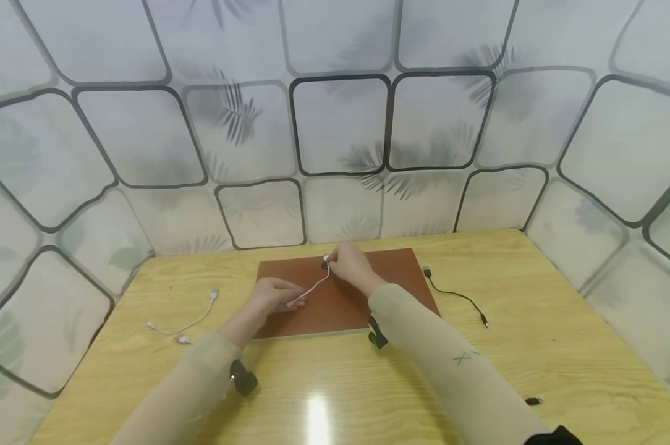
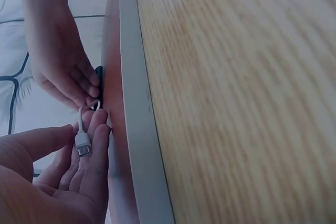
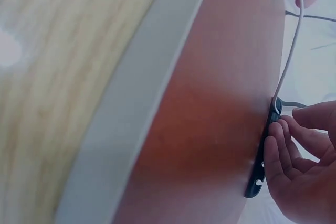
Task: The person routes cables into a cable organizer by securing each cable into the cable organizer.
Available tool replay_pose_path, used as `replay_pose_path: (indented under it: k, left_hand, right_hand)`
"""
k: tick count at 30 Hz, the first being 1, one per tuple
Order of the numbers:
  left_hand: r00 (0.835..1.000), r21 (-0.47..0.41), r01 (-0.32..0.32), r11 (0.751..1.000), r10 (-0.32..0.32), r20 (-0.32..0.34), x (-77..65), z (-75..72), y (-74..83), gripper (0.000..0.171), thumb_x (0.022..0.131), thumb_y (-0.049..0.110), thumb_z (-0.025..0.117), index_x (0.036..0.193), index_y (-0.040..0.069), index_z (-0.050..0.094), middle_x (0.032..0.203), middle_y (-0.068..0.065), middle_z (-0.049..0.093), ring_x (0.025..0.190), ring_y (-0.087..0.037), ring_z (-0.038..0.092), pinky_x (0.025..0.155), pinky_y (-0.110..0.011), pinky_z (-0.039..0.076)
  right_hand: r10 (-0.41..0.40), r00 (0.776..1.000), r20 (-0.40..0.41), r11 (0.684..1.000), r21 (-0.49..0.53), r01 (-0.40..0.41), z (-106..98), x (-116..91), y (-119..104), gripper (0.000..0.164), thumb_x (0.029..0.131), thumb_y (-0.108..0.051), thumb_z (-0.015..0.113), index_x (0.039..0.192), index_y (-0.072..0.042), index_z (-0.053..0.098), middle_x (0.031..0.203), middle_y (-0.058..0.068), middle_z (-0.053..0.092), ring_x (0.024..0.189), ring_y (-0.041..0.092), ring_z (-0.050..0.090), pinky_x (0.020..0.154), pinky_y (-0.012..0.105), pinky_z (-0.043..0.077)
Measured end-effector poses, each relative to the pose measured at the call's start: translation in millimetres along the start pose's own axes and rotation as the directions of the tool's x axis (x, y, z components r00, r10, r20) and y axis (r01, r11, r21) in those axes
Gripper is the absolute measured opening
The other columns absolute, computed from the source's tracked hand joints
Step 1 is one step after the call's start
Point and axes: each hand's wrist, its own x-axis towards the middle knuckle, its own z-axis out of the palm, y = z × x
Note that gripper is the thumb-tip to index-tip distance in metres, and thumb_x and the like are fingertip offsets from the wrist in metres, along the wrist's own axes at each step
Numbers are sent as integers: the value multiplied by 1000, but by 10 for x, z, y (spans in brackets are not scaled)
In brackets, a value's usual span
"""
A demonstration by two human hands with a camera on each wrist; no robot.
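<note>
A white charging cable (image 1: 316,285) runs between my two hands over a brown board (image 1: 335,312). My left hand (image 1: 269,295) holds it near one end, thumb against the cord; in the left wrist view its small micro-USB plug (image 2: 83,145) lies over the fingers. At the board's far edge, my right hand (image 1: 353,267) pinches the cable beside a black cable holder (image 3: 255,176). The right wrist view shows the cord passing at one end of this slotted holder, with the right fingers resting along it. The right fingertips partly hide the cable's other end.
Left of the board lie a white cable (image 1: 193,323) and another white plug (image 1: 183,339). A black cable (image 1: 457,293) lies to the right, and a black plug (image 1: 533,401) near the front right. A patterned curtain (image 1: 340,210) stands behind the wooden table (image 1: 290,377).
</note>
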Motion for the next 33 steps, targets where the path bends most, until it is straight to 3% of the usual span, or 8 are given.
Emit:
replay_pose_path:
  k: [6, 14, 17, 20, 23, 27, 30, 33]
  left_hand:
    - [998, 88, -40, 995, 44, -46, -34, -67, 15, 29, 102, 4, 67, 122, -17, 70, 89, -10, 83, 74, -2, 71, 73, -16, 62]
    - [994, 73, -105, 992, 107, -26, -101, -176, 16, 33, 105, 2, 61, 128, -22, 63, 122, -31, 74, 99, -18, 80, 91, -30, 66]
    - [997, 54, -75, 996, 77, -30, -136, -208, 21, 36, 108, 4, 57, 131, -23, 60, 125, -32, 72, 97, -18, 81, 91, -30, 66]
    - [999, 12, -33, 999, 33, -29, -159, -242, 30, 39, 111, 7, 49, 135, -24, 56, 128, -33, 70, 92, -13, 80, 88, -28, 67]
    - [1000, -55, 9, 998, -10, -18, -157, -277, 33, 44, 114, 10, 41, 137, -25, 53, 129, -33, 70, 88, -10, 78, 85, -25, 66]
    - [999, -115, 35, 993, -35, 0, -165, -330, 22, 47, 116, 13, 36, 139, -26, 50, 121, -30, 75, 84, -8, 77, 82, -24, 66]
    - [999, -119, 36, 992, -34, 15, -196, -370, 5, 48, 116, 14, 35, 139, -26, 48, 118, -28, 77, 85, -8, 76, 82, -24, 66]
    - [999, -106, 43, 993, -40, 29, -235, -410, -9, 50, 117, 16, 34, 140, -26, 48, 123, -30, 75, 89, -9, 77, 86, -26, 66]
  right_hand:
    - [-16, 1000, 1, 999, 41, 16, -14, -35, 17, 23, 103, -13, 65, 118, -6, 81, 124, 11, 79, 117, 29, 73, 102, 43, 61]
    - [-3, 1000, 10, 996, 88, 2, -25, -100, 18, 25, 104, -16, 65, 122, -4, 79, 128, 13, 77, 123, 32, 71, 106, 45, 60]
    - [14, 1000, 7, 992, 128, -15, -15, -131, 17, 24, 104, -17, 65, 119, -5, 80, 125, 13, 78, 117, 31, 72, 97, 41, 61]
    - [54, 998, 14, 974, 218, -56, 6, -148, 15, 23, 105, -18, 64, 111, -4, 81, 114, 13, 81, 96, 25, 73, 78, 33, 59]
    - [102, 994, 42, 915, 389, -110, 26, -149, 0, 25, 105, -15, 62, 106, 0, 81, 104, 16, 82, 76, 13, 69, 68, 23, 57]
    - [163, 976, 142, 753, 622, -217, 32, -153, -39, 26, 106, -11, 60, 110, 9, 77, 101, 20, 82, 64, 5, 69, 64, 18, 62]
    - [191, 952, 241, 641, 704, -307, 22, -169, -80, 28, 107, -10, 59, 115, 13, 74, 105, 22, 81, 63, 7, 70, 60, 17, 61]
    - [187, 929, 319, 574, 731, -367, 11, -196, -122, 31, 108, -11, 58, 119, 14, 72, 109, 24, 80, 65, 9, 72, 60, 19, 62]
